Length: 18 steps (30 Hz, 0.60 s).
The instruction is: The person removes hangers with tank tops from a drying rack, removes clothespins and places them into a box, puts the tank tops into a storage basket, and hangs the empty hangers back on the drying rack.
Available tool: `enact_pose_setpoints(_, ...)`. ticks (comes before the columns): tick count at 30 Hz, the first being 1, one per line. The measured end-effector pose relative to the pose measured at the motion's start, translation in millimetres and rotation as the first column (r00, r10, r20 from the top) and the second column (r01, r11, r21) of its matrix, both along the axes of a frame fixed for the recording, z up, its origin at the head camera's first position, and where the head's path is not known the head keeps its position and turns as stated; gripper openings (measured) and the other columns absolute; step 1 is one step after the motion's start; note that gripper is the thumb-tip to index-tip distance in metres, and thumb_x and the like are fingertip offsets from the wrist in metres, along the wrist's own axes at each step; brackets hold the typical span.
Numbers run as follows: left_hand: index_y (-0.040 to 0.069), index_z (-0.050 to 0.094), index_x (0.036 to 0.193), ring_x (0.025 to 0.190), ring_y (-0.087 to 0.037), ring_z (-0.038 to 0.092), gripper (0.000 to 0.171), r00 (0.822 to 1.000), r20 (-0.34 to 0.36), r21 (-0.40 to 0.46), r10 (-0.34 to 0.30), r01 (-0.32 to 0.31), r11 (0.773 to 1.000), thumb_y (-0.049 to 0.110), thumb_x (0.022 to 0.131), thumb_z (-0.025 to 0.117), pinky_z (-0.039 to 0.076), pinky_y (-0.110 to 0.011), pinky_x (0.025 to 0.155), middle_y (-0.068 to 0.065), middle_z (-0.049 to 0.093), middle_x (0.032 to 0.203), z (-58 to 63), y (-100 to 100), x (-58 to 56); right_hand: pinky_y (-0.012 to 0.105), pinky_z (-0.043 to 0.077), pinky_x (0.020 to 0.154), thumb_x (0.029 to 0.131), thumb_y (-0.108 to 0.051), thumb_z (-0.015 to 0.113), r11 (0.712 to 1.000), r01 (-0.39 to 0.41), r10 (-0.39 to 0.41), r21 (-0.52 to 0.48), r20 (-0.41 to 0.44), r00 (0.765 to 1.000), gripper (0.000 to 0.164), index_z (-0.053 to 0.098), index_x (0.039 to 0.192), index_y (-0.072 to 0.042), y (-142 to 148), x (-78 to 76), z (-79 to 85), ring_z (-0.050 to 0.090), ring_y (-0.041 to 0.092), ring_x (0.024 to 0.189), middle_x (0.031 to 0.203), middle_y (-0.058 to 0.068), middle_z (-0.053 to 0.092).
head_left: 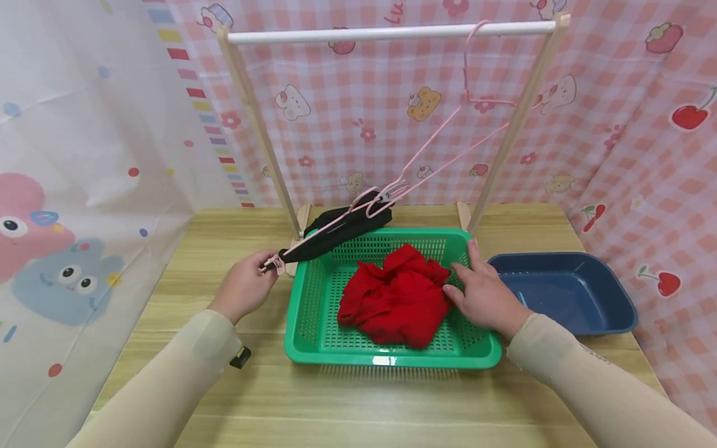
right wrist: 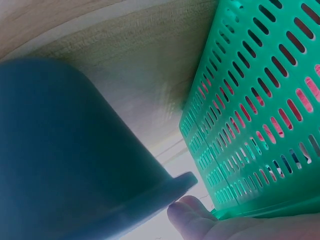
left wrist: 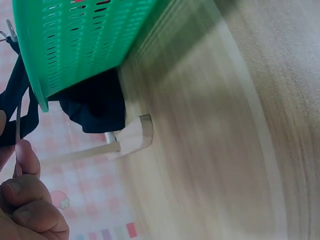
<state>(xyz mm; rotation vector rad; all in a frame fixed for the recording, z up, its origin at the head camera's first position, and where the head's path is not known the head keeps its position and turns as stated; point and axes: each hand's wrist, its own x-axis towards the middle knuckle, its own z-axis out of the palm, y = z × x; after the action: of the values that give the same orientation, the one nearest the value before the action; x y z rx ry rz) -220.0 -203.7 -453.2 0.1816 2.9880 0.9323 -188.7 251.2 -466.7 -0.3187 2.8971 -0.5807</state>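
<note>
My left hand (head_left: 243,286) pinches the lower left end of a thin pink hanger (head_left: 434,138), together with a strap-like end of a black garment (head_left: 350,230). The hanger's hook is over the white rail (head_left: 392,32), and its frame slants down to the left. The black garment lies along its lower part, behind and over the back left rim of a green basket (head_left: 392,359). A crumpled red cloth (head_left: 400,298) lies inside. My right hand (head_left: 487,292) rests over the basket's right rim, fingers extended, thumb inside near the cloth.
Wooden posts (head_left: 257,118) carry the rail behind the basket. A dark blue basin (head_left: 613,298) stands close to the basket's right side. A small black-and-yellow piece (head_left: 241,357) shows beside my left forearm. Patterned curtains (head_left: 364,149) hang behind the wooden table (head_left: 269,398).
</note>
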Motion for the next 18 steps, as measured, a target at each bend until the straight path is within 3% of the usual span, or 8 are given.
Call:
enact_pose_setpoints(9, 0.011, 0.066, 0.140, 0.090, -0.027, 0.063, 0.038, 1.000, 0.020, 0.002, 0.021, -0.021, 1.000, 0.028, 0.108, 0.053, 0.049, -0.042, 0.081, -0.013, 0.075, 0.121, -2.6, -7, 2.1, 0.072, 0.028, 0.119, 0.108, -0.035, 0.056, 1.000, -0.003, 0.003, -0.002, -0.009, 1.000, 0.065, 0.042, 0.156, 0.005, 0, 0.2, 0.4, 0.022, 0.064, 0.151, 0.174, 0.028, -0.008)
enact_pose_setpoints(18, 0.011, 0.064, 0.142, 0.068, -0.022, 0.052, 0.040, 0.997, 0.060, 0.032, 0.040, -0.042, 0.999, 0.029, 0.108, 0.051, 0.043, -0.035, 0.064, -0.014, 0.072, 0.112, -4.1, -14, 2.7, 0.072, 0.028, 0.119, 0.108, -0.036, 0.057, 1.000, -0.004, 0.003, -0.002, -0.013, 1.000, 0.065, 0.043, 0.156, 0.005, 1, -1.0, -2.6, 0.022, 0.063, 0.151, 0.174, 0.028, -0.009)
